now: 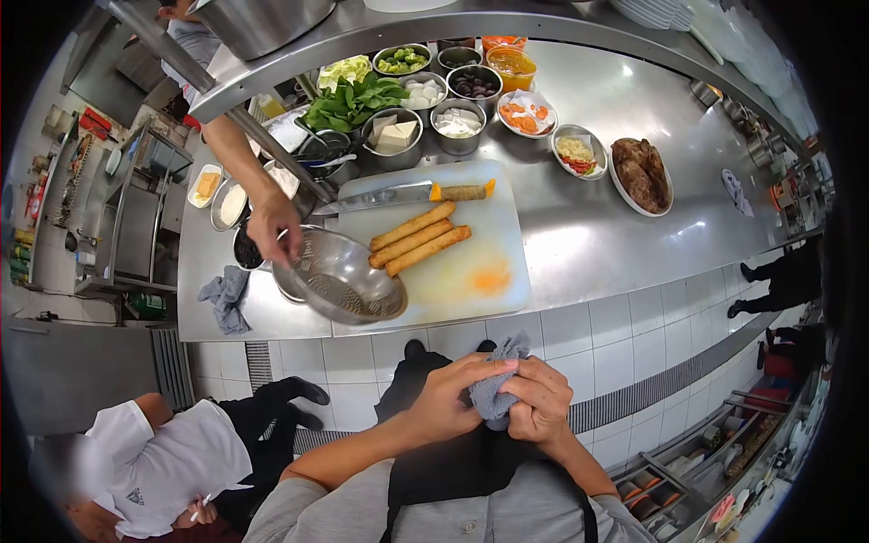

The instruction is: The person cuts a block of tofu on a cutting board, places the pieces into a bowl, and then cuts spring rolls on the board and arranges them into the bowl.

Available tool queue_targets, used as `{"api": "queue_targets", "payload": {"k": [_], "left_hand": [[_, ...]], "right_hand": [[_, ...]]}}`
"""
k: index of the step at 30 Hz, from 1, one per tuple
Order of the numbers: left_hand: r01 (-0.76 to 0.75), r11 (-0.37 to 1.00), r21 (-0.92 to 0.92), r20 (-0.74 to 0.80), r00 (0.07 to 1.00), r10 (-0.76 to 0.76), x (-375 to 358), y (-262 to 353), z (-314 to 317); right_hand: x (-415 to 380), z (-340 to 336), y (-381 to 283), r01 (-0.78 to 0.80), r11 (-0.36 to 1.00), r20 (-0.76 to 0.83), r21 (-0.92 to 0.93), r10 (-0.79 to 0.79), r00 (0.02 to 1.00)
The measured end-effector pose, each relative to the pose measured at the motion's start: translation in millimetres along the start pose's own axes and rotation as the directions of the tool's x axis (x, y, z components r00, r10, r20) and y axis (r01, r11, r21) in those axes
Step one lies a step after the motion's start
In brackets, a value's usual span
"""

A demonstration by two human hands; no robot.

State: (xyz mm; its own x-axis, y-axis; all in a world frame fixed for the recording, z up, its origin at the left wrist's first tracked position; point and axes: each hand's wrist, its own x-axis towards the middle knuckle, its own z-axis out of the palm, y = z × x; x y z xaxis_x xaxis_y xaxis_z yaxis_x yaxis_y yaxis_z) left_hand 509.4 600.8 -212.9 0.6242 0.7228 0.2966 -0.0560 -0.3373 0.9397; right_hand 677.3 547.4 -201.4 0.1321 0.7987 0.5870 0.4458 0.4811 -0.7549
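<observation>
A grey cloth [494, 396] is bunched between my two hands, in front of my apron. My left hand [450, 395] and my right hand [539, 398] both have their fingers closed around it. Beyond them, on the steel counter, lies a white cutting board [493, 226] with an orange stain. Several golden fried rolls [421, 237] rest on the board. Behind the rolls lies a large knife [389, 195] with a yellow-and-brown handle. Another person's hand [275, 228] grips the rim of a perforated metal bowl [348, 276], which is tilted over the board's left edge.
Metal bowls of ingredients, one with white blocks [395, 136], line the back. A dish of dark cooked meat [641, 176] stands to the right. Another cloth [226, 297] lies at the counter's left corner. An overhead shelf [407, 34] crosses above. A person in white [172, 443] is at lower left.
</observation>
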Motion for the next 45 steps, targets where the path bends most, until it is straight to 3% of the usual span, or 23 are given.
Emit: {"api": "queue_targets", "payload": {"k": [2,5,7,11,14,17,20,22,24,26,28,31,34,35,38,40,41,42,44,45], "left_hand": [[0.058,0.998,-0.002,0.060,0.997,-0.057,-2,-1,-1],[0.232,0.902,-0.365,0.039,0.971,-0.234,-6,0,11],[0.160,0.920,-0.358,-0.053,0.980,-0.191,-3,-4,23],[0.244,0.872,-0.424,-0.281,0.880,-0.383,-23,-44,43],[0.223,0.909,-0.352,-0.427,0.826,-0.368,-34,-58,46],[0.138,0.960,-0.245,-0.624,0.736,-0.264,-34,-58,34],[0.261,0.937,-0.233,-0.874,0.367,-0.319,-46,-57,-21],[0.209,0.952,-0.222,-0.943,0.203,-0.264,-69,-60,-84],[0.499,0.866,0.009,-1.000,0.022,-0.002,-98,-66,-152],[0.814,0.566,0.129,-0.959,-0.042,0.280,-151,-101,-227],[0.782,0.623,-0.003,-1.000,-0.012,0.011,-172,-106,-285],[0.850,0.445,0.284,-0.937,0.344,-0.060,-196,-154,-357],[0.899,0.310,0.309,-0.922,0.363,-0.134,-164,-143,-364],[0.852,0.259,0.454,-0.887,0.460,0.040,-148,-133,-356],[0.589,0.761,0.273,-0.889,0.457,-0.035,-95,-94,-305],[0.478,0.781,0.402,-0.710,0.702,-0.064,-70,-86,-260],[0.442,0.881,0.170,-0.654,0.719,-0.234,-57,-91,-230],[0.454,0.874,0.174,-0.479,0.814,-0.328,-45,-96,-209],[0.528,0.841,0.116,-0.356,0.813,-0.461,-13,-103,-173],[0.512,0.846,0.152,-0.398,0.815,-0.421,-9,-120,-160]], "right_hand": [[-1,0,3,-0.007,1.000,-0.022,-0.021,0.007,1.000],[-2,-2,8,-0.051,0.996,-0.056,-0.079,0.047,0.997],[-3,3,15,-0.106,0.989,-0.075,-0.101,0.099,0.992],[-7,19,31,-0.091,0.992,0.187,-0.088,0.107,0.977],[6,15,33,-0.085,0.987,0.328,-0.137,0.126,0.936],[28,23,32,0.016,0.991,0.308,-0.135,0.027,0.951],[38,24,55,0.029,0.990,0.285,-0.140,0.012,0.959],[48,23,75,-0.017,0.979,0.262,-0.204,0.071,0.962],[61,25,98,-0.106,0.963,0.255,-0.248,0.171,0.952],[76,30,118,-0.171,0.933,0.255,-0.316,0.257,0.932],[97,43,152,-0.170,0.896,0.271,-0.410,0.298,0.915],[128,77,221,-0.093,0.825,0.279,-0.558,0.292,0.915],[174,113,252,0.121,0.760,0.445,-0.638,0.236,0.864],[183,123,264,0.207,0.740,0.540,-0.640,0.243,0.806],[182,148,307,0.257,0.720,0.624,-0.644,0.300,0.722],[212,158,294,0.154,0.719,0.657,-0.678,0.498,0.566],[214,157,287,0.095,0.712,0.664,-0.696,0.587,0.463],[210,154,288,0.135,0.704,0.668,-0.697,0.568,0.480],[200,149,288,0.215,0.690,0.681,-0.691,0.522,0.514],[196,147,286,0.225,0.683,0.678,-0.695,0.519,0.520]]}}
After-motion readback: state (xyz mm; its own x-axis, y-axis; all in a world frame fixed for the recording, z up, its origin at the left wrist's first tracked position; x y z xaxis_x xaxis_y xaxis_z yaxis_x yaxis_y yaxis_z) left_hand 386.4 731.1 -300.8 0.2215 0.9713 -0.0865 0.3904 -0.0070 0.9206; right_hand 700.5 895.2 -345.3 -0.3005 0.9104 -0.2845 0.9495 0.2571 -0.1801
